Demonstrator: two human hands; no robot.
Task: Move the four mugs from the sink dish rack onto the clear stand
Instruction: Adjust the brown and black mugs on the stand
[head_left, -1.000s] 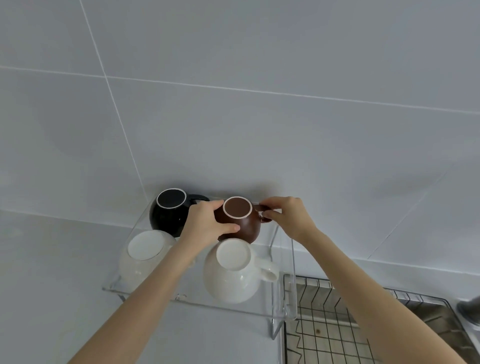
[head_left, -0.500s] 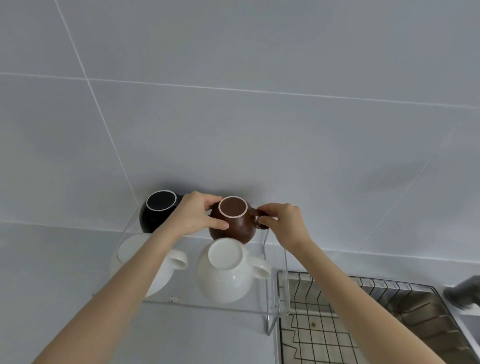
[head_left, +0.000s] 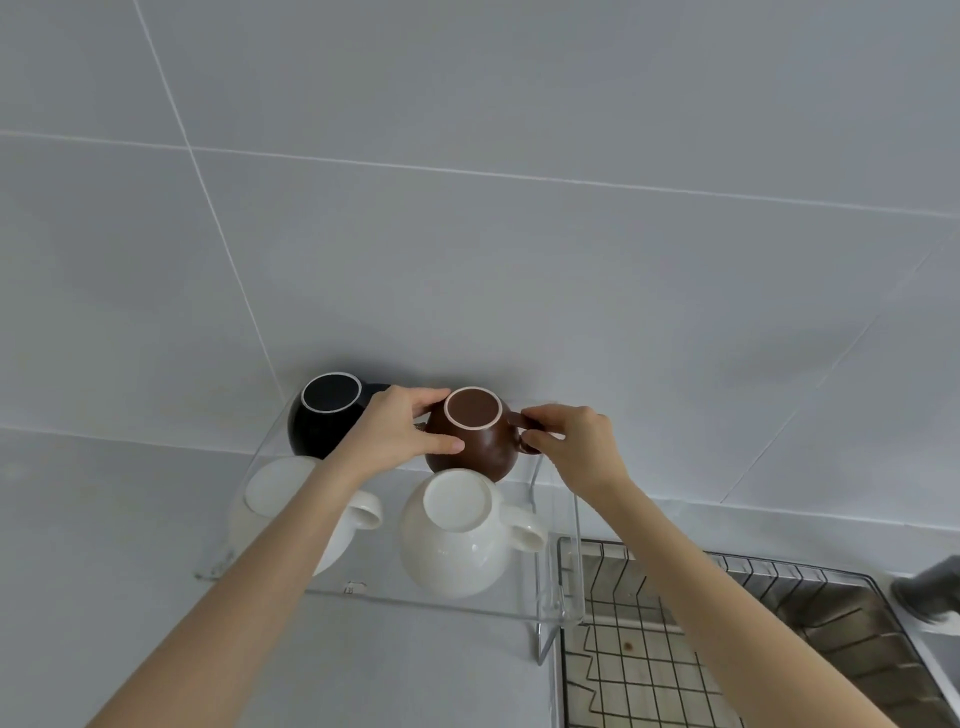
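Several mugs stand upside down on the clear stand (head_left: 447, 605). The brown mug (head_left: 480, 434) is at the back right, against the wall. My left hand (head_left: 392, 434) grips its left side and my right hand (head_left: 574, 444) pinches its handle. The black mug (head_left: 322, 413) stands at the back left, partly behind my left hand. One white mug (head_left: 457, 535) is at the front right with its handle pointing right. Another white mug (head_left: 270, 504) is at the front left, half hidden by my left forearm.
The wire dish rack (head_left: 727, 639) sits in the sink at the lower right, right beside the stand's right wall. A grey tap (head_left: 930, 592) shows at the right edge. A pale tiled wall rises close behind the stand. The grey counter spreads to the left.
The camera view has shifted slightly. Both hands stay on the brown mug, which remains at the back right of the stand; my left forearm now crosses more of the front left white mug.
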